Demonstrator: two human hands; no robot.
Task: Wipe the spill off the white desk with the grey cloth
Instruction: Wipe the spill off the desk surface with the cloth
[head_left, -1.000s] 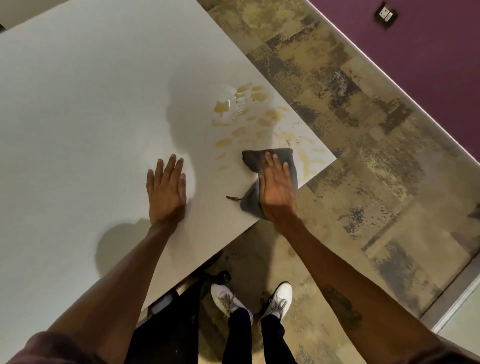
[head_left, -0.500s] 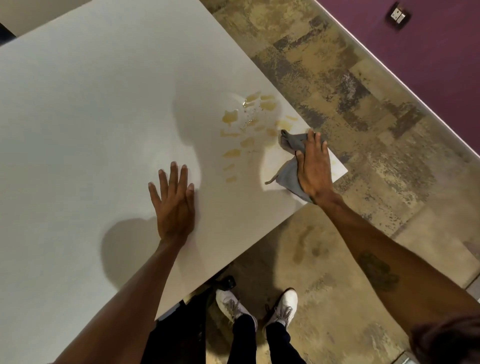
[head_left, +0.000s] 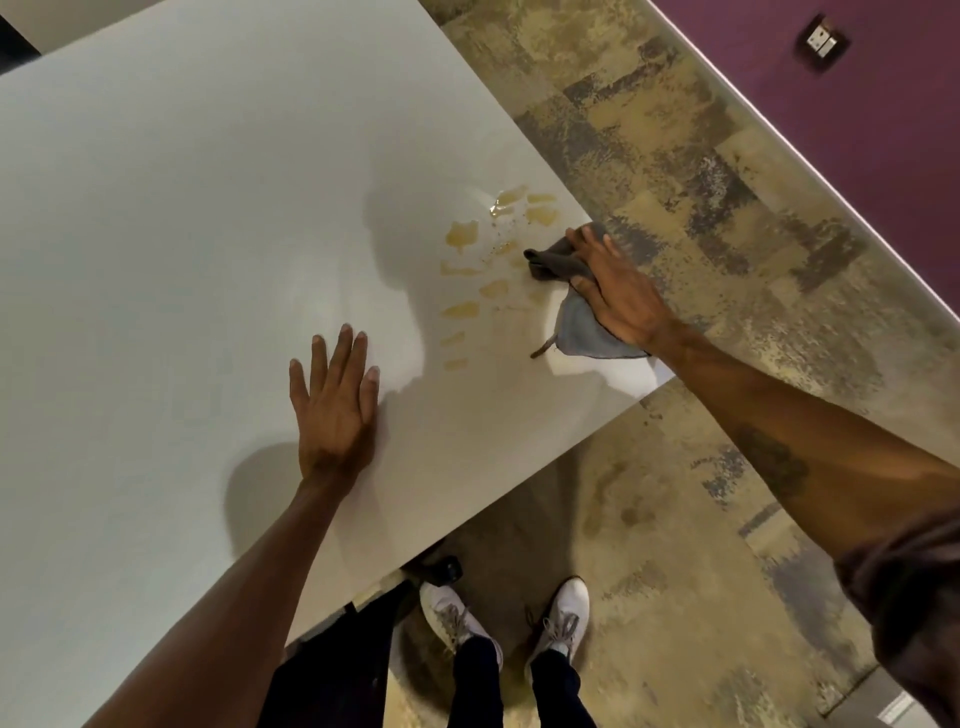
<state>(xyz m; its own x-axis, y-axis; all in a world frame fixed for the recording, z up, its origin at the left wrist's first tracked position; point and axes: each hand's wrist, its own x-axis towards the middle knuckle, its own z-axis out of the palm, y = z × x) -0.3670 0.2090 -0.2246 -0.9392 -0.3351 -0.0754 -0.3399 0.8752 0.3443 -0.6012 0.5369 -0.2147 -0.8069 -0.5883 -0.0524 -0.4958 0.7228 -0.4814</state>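
Observation:
The white desk fills the left of the view. A yellowish spill lies in several patches and streaks near its right corner. The grey cloth is bunched on the desk right of the spill, close to the desk's edge. My right hand presses down on the cloth with fingers spread over its upper fold, and the cloth's front tip touches the right side of the spill. My left hand lies flat on the desk, fingers apart, holding nothing, below and left of the spill.
The desk's right edge and near corner sit just beside the cloth. Mottled beige and grey carpet lies beyond. A purple wall with a socket stands at the top right. My feet in white shoes stand below the desk's front edge.
My right hand has pushed the cloth up along the desk's right edge and then left into the spill; the streaks near the corner are gone. My left hand stays flat on the desk.

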